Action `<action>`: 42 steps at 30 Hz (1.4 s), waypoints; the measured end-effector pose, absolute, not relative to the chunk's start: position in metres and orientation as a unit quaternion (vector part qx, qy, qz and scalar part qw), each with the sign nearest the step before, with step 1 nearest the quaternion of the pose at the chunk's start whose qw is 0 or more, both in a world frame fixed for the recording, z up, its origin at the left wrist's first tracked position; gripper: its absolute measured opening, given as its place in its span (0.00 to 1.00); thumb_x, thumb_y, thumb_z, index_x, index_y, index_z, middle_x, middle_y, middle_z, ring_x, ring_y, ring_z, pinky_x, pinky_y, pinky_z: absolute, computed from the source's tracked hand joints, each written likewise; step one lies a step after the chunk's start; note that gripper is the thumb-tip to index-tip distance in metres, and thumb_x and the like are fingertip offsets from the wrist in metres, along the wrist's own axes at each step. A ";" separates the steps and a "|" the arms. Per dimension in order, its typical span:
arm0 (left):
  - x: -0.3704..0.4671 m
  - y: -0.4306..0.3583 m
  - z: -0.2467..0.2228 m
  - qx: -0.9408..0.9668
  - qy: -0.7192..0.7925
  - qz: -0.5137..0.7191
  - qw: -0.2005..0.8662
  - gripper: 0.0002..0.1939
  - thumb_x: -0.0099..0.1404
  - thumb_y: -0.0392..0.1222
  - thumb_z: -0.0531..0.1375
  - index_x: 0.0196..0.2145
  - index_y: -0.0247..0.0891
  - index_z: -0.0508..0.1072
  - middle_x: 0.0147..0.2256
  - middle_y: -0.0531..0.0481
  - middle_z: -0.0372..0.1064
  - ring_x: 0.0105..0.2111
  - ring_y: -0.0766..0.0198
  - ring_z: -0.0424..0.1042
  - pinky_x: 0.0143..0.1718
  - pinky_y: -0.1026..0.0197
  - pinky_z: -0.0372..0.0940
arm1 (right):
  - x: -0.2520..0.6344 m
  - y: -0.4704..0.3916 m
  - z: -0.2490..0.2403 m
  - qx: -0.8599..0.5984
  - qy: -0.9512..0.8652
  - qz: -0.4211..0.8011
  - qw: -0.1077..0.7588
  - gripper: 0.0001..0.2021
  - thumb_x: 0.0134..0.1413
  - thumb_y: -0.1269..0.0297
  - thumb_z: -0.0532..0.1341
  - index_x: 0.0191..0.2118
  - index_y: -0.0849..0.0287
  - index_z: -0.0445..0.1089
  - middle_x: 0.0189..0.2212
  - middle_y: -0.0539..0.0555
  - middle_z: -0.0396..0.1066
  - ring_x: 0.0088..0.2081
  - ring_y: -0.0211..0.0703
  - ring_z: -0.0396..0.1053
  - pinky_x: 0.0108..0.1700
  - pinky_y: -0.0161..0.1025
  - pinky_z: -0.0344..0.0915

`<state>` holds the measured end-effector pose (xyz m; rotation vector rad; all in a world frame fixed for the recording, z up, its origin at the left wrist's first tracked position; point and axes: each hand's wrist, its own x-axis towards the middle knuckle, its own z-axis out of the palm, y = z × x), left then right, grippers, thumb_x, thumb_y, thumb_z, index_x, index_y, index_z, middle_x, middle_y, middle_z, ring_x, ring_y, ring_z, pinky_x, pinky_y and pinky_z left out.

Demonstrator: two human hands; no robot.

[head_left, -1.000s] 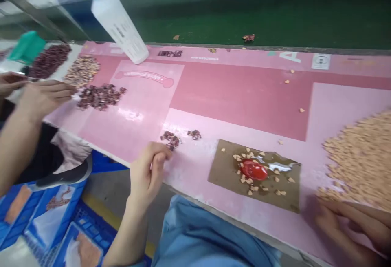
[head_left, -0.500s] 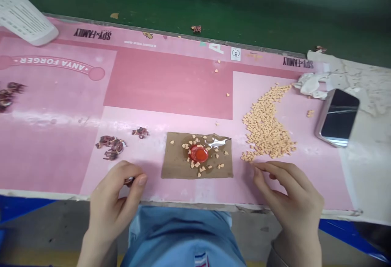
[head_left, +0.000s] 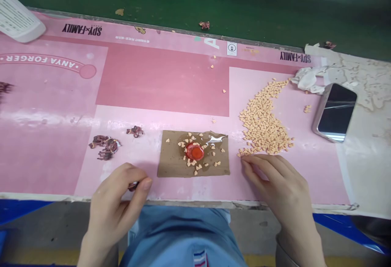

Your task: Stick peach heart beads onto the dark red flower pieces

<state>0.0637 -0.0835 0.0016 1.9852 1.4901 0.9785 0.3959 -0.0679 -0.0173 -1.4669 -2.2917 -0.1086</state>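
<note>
My left hand is closed at the front of the pink mat, holding a small dark maroon piece that is mostly hidden by the fingers. Similar maroon pieces lie just beyond it. My right hand has its thumb and forefinger together at the near edge of a heap of tiny tan pieces; whatever is between the tips cannot be made out. Between the hands lies a brown card bearing a small red round cap-like thing, a shiny clear puddle and scattered tan pieces.
A phone rests at the right beside crumpled white tissue. At the far left is a white bottle. Behind the pink printed mat runs a green surface with a few stray bits on it.
My right hand has shifted left along the near edge of the tan heap. My left hand, still gripping the maroon piece, has come slightly right towards the card. The view has shifted a little.
</note>
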 end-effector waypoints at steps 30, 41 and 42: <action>0.126 -0.079 0.010 0.397 0.403 0.336 0.753 0.28 0.74 0.66 0.61 0.29 0.38 0.69 0.24 0.56 0.61 0.23 0.71 0.58 0.24 0.70 0.56 | 0.312 -0.079 0.015 -0.402 -0.793 0.172 0.425 0.07 0.72 0.73 0.62 0.40 0.58 0.76 0.29 0.49 0.77 0.31 0.36 0.74 0.33 0.34 0.75; 0.124 -0.080 0.002 0.719 0.440 0.410 0.347 0.06 0.79 0.35 0.55 0.42 0.40 0.70 0.29 0.52 0.75 0.27 0.67 0.71 0.29 0.68 0.68 | 0.298 -0.070 0.010 -0.454 -0.733 0.215 0.458 0.10 0.59 0.80 0.63 0.38 0.57 0.73 0.29 0.49 0.77 0.27 0.37 0.74 0.29 0.35 0.75; 0.124 -0.080 0.000 0.738 0.444 0.402 0.311 0.06 0.80 0.34 0.54 0.43 0.40 0.70 0.29 0.52 0.76 0.27 0.66 0.71 0.30 0.66 0.69 | 0.297 -0.071 0.009 -0.461 -0.730 0.223 0.453 0.10 0.59 0.81 0.63 0.38 0.57 0.73 0.29 0.50 0.77 0.28 0.37 0.75 0.29 0.34 0.75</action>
